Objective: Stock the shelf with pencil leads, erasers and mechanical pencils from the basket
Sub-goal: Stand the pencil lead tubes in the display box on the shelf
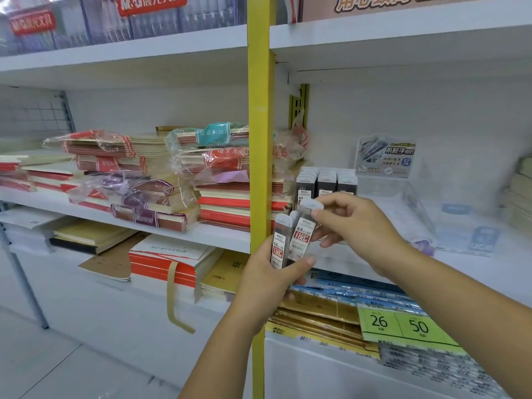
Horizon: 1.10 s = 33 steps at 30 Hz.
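- 2 pencil lead cases (290, 240) with red-and-white labels stand upright side by side in front of the yellow upright (260, 110), just below the front edge of the white shelf (489, 269); whether more sit behind them I cannot tell.
- The left hand (267, 286) grasps the lower ends of both cases, thumb pressed across the front and fingers curled round the back.
- The right hand (357, 226) pinches the grey cap of the taller, right case between thumb and forefinger; its other fingers hang loosely curled.
- Just behind the hands, 3 rows of stocked lead cases (326, 182) stand on the shelf at the left end of a clear display tray (408, 203).
- A printed sign card (385, 156) stands behind the tray.
- Left of the upright, wrapped notebook stacks (161, 182) lie on the neighbouring shelf.
- Below, green price labels (403, 323) read 26 and 50.
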Each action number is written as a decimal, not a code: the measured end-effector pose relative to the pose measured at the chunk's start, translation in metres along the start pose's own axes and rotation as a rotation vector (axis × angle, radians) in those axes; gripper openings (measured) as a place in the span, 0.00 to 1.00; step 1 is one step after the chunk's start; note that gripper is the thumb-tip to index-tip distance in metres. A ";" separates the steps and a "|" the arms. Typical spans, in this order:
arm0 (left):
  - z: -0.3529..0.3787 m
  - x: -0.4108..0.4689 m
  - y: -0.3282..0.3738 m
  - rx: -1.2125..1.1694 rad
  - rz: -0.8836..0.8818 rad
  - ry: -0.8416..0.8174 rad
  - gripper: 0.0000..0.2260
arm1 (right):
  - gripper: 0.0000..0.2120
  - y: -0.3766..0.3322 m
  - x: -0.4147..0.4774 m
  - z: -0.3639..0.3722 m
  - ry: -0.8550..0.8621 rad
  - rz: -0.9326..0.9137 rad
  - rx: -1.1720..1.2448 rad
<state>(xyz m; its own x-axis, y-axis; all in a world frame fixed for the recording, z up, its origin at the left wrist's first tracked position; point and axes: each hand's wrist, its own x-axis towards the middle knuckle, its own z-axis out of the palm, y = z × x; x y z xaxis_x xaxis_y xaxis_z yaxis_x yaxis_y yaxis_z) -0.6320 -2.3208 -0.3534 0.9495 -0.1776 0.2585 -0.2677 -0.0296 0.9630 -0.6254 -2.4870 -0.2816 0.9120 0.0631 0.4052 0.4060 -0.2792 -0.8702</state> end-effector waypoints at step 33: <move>-0.018 0.007 -0.006 -0.023 -0.068 0.125 0.05 | 0.14 0.002 0.067 -0.014 0.229 -0.326 -1.017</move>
<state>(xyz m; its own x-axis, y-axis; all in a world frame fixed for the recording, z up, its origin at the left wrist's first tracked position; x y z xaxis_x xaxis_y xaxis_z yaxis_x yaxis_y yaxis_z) -0.6211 -2.3042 -0.3558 0.9788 -0.0520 0.1981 -0.1991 -0.0144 0.9799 -0.5640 -2.4965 -0.2525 0.6940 0.1273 0.7087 0.2922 -0.9493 -0.1156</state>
